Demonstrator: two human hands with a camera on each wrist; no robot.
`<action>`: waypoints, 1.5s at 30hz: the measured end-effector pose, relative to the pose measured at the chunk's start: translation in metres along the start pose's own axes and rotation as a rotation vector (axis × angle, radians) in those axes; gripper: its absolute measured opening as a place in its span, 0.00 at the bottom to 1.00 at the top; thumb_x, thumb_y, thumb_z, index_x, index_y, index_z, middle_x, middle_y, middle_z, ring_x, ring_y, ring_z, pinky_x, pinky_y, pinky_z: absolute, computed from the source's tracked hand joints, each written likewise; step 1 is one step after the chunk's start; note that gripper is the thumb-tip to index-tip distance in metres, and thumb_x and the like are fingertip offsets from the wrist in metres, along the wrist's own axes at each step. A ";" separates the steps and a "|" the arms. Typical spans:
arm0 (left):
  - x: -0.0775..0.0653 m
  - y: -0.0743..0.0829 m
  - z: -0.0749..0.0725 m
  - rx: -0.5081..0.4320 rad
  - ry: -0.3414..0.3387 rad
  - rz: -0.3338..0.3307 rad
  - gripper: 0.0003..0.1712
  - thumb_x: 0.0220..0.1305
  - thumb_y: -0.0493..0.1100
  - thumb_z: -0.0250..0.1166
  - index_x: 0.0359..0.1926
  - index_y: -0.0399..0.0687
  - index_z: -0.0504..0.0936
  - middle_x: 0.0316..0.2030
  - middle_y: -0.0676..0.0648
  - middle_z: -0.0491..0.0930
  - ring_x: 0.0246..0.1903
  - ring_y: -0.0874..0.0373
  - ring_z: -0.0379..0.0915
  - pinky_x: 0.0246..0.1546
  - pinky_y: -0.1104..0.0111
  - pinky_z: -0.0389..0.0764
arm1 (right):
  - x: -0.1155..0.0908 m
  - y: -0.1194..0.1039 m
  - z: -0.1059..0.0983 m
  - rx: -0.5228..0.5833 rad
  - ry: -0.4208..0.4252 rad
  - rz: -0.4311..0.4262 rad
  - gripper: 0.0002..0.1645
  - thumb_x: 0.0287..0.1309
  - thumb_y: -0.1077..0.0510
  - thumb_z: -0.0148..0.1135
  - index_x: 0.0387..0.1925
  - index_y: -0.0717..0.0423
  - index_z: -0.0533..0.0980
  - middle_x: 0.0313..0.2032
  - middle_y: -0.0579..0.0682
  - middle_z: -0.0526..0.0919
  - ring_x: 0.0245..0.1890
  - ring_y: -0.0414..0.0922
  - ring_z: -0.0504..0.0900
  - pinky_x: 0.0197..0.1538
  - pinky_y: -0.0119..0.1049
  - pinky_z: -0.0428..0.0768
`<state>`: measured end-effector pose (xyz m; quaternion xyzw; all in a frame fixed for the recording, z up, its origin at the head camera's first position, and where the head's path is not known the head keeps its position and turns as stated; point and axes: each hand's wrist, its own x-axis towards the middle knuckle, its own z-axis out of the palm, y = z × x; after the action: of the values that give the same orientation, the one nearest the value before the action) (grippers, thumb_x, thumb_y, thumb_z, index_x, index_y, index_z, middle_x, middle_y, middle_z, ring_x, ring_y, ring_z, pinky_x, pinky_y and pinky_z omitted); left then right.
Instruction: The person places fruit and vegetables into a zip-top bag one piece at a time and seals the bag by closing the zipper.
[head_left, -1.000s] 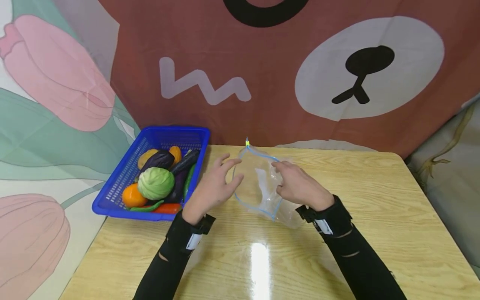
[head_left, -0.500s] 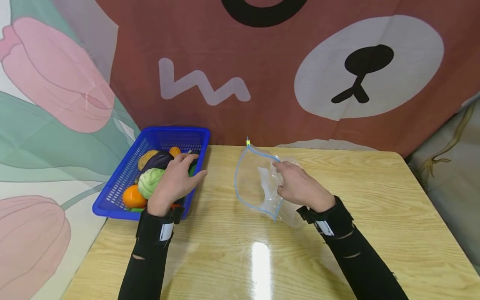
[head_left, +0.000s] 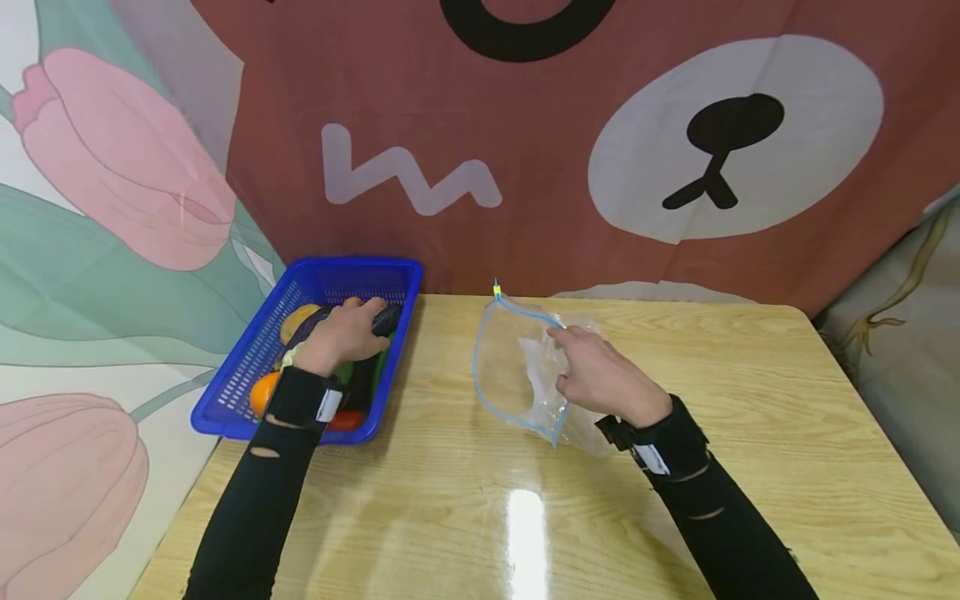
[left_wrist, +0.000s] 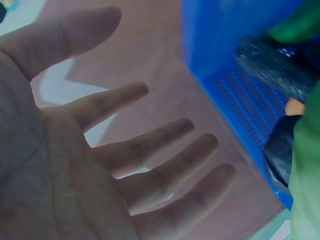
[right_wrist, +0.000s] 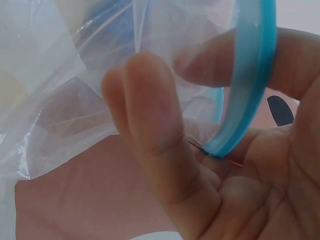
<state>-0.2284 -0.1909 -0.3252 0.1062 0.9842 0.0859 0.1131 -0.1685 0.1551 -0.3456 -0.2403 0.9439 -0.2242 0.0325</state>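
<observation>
At the far left corner of the tabletop (head_left: 435,517), a blue basket (head_left: 247,367) is sitting. Inside it, an orange round item (head_left: 262,392) is lying toward the left, a yellowish one (head_left: 296,321) is lying farther back, and a strip of pale green cabbage (head_left: 288,358) is showing beside your black left sleeve (head_left: 247,508). A red-orange item (head_left: 347,421) is lying at the basket's near side.

Your left hand (head_left: 341,337) is hanging over the basket with its fingers spreading apart and its palm holding nothing. It is reaching toward a dark bumpy vegetable (head_left: 386,319) by the basket's right wall; you cannot tell from these views whether they are touching.

To the right, a clear bag (head_left: 498,367) is lying near the middle of the tabletop's far edge. Its blue band (head_left: 476,367) is running around the gaping mouth, and a yellow slider (head_left: 497,290) is pointing at that far edge.

Your right hand (head_left: 603,371) is pinching the bag's mouth on its right side between thumb and curled fingers, the right wrist view showing the band passing between them.
</observation>
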 end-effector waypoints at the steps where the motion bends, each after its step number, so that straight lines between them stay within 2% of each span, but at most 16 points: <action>1: 0.004 -0.002 -0.001 0.004 -0.008 -0.005 0.39 0.60 0.46 0.61 0.69 0.40 0.57 0.62 0.26 0.58 0.58 0.26 0.56 0.51 0.39 0.65 | 0.000 0.000 0.000 0.000 0.001 -0.002 0.36 0.48 0.69 0.57 0.62 0.69 0.63 0.49 0.62 0.75 0.41 0.52 0.78 0.39 0.42 0.75; 5: 0.017 -0.008 -0.005 0.010 -0.033 -0.026 0.41 0.59 0.44 0.60 0.70 0.37 0.55 0.63 0.26 0.59 0.60 0.29 0.56 0.55 0.42 0.63 | -0.001 0.000 0.002 -0.005 0.005 -0.010 0.35 0.48 0.69 0.57 0.62 0.69 0.64 0.49 0.62 0.75 0.44 0.53 0.78 0.41 0.43 0.76; 10: 0.031 -0.012 -0.006 0.010 -0.057 -0.059 0.41 0.58 0.41 0.60 0.70 0.36 0.54 0.61 0.27 0.63 0.58 0.32 0.61 0.54 0.43 0.66 | 0.000 0.000 0.003 -0.014 0.008 -0.020 0.35 0.48 0.69 0.57 0.62 0.70 0.64 0.49 0.62 0.76 0.47 0.55 0.77 0.44 0.45 0.76; 14: 0.043 -0.012 -0.001 0.022 -0.097 -0.120 0.39 0.56 0.40 0.57 0.69 0.40 0.57 0.61 0.29 0.64 0.57 0.32 0.63 0.50 0.41 0.68 | 0.000 -0.001 0.003 -0.018 0.006 -0.017 0.35 0.48 0.69 0.58 0.62 0.70 0.64 0.49 0.62 0.76 0.48 0.55 0.76 0.44 0.45 0.76; 19: 0.055 -0.010 0.008 0.030 -0.122 -0.170 0.37 0.54 0.40 0.57 0.67 0.40 0.60 0.59 0.29 0.66 0.57 0.33 0.64 0.48 0.40 0.69 | 0.000 -0.001 0.005 -0.029 0.014 -0.014 0.36 0.47 0.68 0.59 0.61 0.70 0.64 0.49 0.63 0.76 0.50 0.56 0.74 0.46 0.47 0.76; 24: 0.065 -0.012 0.015 0.052 -0.155 -0.184 0.38 0.55 0.40 0.59 0.67 0.40 0.58 0.60 0.29 0.65 0.58 0.33 0.62 0.49 0.40 0.68 | -0.001 -0.001 0.005 -0.037 0.025 -0.018 0.36 0.47 0.68 0.59 0.61 0.70 0.65 0.49 0.63 0.76 0.50 0.56 0.74 0.47 0.48 0.75; 30: 0.074 -0.022 0.023 0.030 -0.228 -0.180 0.40 0.56 0.39 0.59 0.69 0.39 0.55 0.60 0.30 0.65 0.57 0.37 0.64 0.49 0.42 0.69 | -0.001 -0.002 0.004 -0.032 0.012 -0.013 0.36 0.47 0.68 0.58 0.62 0.70 0.64 0.49 0.63 0.76 0.49 0.56 0.75 0.46 0.47 0.76; 33: 0.075 -0.025 0.027 0.039 -0.222 -0.184 0.42 0.56 0.42 0.60 0.70 0.36 0.54 0.60 0.29 0.65 0.57 0.36 0.64 0.49 0.43 0.69 | -0.001 -0.002 0.004 -0.028 0.003 -0.009 0.36 0.48 0.68 0.58 0.62 0.70 0.64 0.49 0.63 0.76 0.49 0.56 0.76 0.45 0.46 0.76; 35: 0.076 -0.026 0.030 0.070 -0.194 -0.195 0.42 0.56 0.44 0.60 0.69 0.36 0.55 0.60 0.29 0.66 0.57 0.35 0.65 0.49 0.41 0.69 | -0.001 -0.002 0.004 -0.025 0.003 -0.004 0.36 0.48 0.68 0.58 0.62 0.70 0.63 0.49 0.63 0.76 0.49 0.55 0.76 0.45 0.46 0.76; 42: 0.085 -0.027 0.036 0.125 -0.127 -0.268 0.35 0.58 0.44 0.59 0.66 0.37 0.62 0.58 0.28 0.68 0.54 0.34 0.67 0.48 0.44 0.70 | -0.002 -0.001 0.003 -0.020 0.006 0.015 0.36 0.49 0.68 0.58 0.63 0.70 0.63 0.51 0.63 0.74 0.50 0.55 0.75 0.46 0.47 0.76; 45: 0.087 -0.025 0.039 0.121 -0.120 -0.271 0.32 0.59 0.43 0.58 0.64 0.37 0.65 0.57 0.28 0.68 0.53 0.34 0.68 0.47 0.44 0.71 | -0.003 0.000 0.003 -0.027 0.012 0.018 0.37 0.48 0.68 0.58 0.63 0.70 0.63 0.51 0.63 0.74 0.50 0.55 0.75 0.46 0.47 0.76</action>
<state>-0.3071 -0.1898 -0.3850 -0.0161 0.9843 0.0037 0.1755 -0.1652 0.1548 -0.3484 -0.2307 0.9492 -0.2123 0.0257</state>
